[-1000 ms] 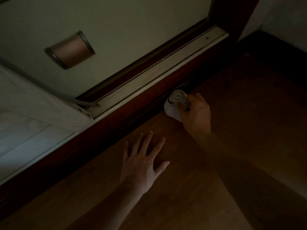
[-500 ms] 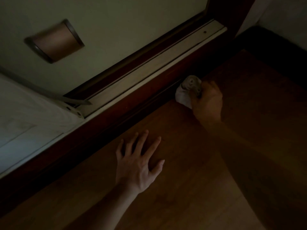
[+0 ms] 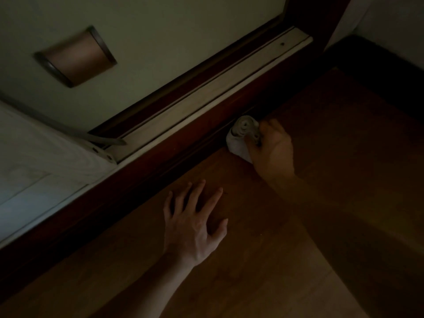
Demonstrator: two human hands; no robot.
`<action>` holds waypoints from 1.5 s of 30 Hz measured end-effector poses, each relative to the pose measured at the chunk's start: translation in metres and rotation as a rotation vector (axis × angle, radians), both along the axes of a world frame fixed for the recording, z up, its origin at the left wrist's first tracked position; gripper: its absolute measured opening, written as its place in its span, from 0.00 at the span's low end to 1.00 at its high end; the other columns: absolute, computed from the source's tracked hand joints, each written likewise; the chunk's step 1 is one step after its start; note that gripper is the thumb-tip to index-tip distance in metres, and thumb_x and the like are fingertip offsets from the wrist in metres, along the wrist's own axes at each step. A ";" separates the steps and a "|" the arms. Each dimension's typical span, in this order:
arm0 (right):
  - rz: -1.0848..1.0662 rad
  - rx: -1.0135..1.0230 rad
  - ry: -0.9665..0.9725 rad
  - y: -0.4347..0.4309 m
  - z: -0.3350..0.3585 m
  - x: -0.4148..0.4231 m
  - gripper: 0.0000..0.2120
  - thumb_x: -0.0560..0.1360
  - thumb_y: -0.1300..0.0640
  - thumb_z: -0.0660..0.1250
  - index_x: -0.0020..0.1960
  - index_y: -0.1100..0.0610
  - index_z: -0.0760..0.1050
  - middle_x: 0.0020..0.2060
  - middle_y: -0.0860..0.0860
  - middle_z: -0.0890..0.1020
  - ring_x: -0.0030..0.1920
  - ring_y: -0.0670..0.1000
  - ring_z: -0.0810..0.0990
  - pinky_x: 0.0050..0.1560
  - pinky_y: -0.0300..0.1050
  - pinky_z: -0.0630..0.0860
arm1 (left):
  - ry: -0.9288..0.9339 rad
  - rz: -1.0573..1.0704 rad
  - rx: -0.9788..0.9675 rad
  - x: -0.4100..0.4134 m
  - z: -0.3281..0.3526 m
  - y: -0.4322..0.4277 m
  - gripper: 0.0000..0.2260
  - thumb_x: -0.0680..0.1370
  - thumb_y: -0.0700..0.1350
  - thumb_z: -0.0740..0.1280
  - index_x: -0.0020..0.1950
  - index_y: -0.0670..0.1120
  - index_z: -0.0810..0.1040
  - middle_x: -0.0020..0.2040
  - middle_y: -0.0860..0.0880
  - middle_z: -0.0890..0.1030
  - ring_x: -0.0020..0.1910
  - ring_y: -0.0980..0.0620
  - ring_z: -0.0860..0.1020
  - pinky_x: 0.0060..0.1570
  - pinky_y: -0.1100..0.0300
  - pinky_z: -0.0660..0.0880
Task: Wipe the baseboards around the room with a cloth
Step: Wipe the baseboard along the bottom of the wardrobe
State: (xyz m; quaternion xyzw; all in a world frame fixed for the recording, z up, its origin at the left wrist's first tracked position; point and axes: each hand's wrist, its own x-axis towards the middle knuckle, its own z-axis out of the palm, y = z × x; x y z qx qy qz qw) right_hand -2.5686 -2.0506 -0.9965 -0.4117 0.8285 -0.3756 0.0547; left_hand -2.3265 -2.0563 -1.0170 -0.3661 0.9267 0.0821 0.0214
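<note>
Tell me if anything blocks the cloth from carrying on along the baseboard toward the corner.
Nothing visible does. The right hand presses the cloth against the baseboard, and the stretch toward the corner looks bare, though dark.

Dim room, seen from above. Right hand [image 3: 273, 148], at 2 o'clock from centre, grips a bunched white cloth [image 3: 241, 138] pressed against the dark baseboard [image 3: 160, 157]. Left hand [image 3: 195, 223], at 6 o'clock, lies flat with fingers spread on the wooden floor [image 3: 263, 271]. Recessed door handle [image 3: 75, 56] at 10 o'clock.
</note>
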 end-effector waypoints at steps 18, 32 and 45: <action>-0.173 0.006 0.004 -0.002 -0.003 -0.065 0.06 0.78 0.60 0.65 0.50 0.63 0.77 0.51 0.58 0.76 0.44 0.47 0.70 0.41 0.41 0.67 | 0.047 -0.098 -0.002 -0.067 -0.009 0.004 0.27 0.78 0.67 0.53 0.77 0.63 0.61 0.80 0.52 0.61 0.78 0.48 0.59 0.75 0.39 0.58; -0.187 -0.053 -0.013 -0.002 -0.001 -0.060 0.06 0.76 0.62 0.67 0.42 0.65 0.76 0.42 0.56 0.74 0.40 0.48 0.70 0.33 0.35 0.58 | 0.060 -0.089 -0.024 -0.066 -0.012 0.004 0.27 0.78 0.66 0.55 0.77 0.63 0.62 0.79 0.52 0.61 0.78 0.48 0.59 0.75 0.41 0.56; 0.064 -0.132 -0.019 0.000 -0.004 -0.005 0.05 0.74 0.59 0.71 0.43 0.60 0.77 0.41 0.48 0.72 0.38 0.47 0.73 0.35 0.41 0.68 | 0.059 -0.092 -0.033 -0.066 -0.012 0.003 0.26 0.78 0.65 0.56 0.77 0.62 0.63 0.78 0.52 0.64 0.77 0.48 0.61 0.75 0.41 0.55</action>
